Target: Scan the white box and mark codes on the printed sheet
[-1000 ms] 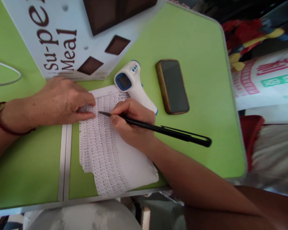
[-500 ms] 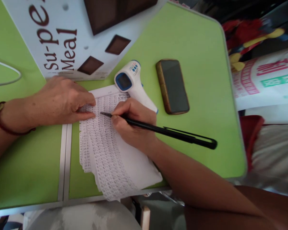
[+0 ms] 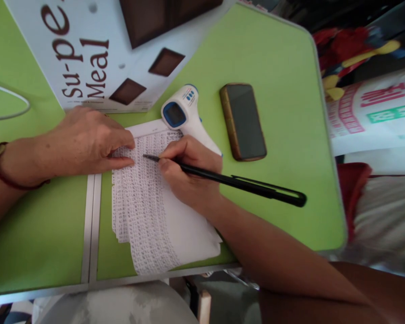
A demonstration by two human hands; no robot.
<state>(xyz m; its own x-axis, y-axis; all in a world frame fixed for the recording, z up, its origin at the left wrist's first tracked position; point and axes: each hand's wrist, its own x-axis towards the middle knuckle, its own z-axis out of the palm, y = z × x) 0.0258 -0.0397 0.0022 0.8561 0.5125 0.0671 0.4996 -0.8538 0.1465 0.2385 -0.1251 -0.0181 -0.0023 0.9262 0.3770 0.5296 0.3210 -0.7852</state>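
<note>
Right hand (image 3: 192, 173) grasps a black pen (image 3: 243, 182), its tip at the handwritten papers (image 3: 148, 220) on a green surface (image 3: 290, 112); left hand (image 3: 91, 141), thumb and forefinger parted, rests on their edge

Green metal-edged surface (image 3: 290, 112), one: at the near edge, several white handwritten paper sheets (image 3: 189, 238) (exact number hidden), one slim black pen (image 3: 246, 182) over them; toward the right edge, one brown-cased rectangular phone (image 3: 245, 121); elsewhere, one white-and-blue pistol-shaped thermometer (image 3: 182, 105), one printed white box (image 3: 114, 58), one white cable (image 3: 28, 106).
</note>
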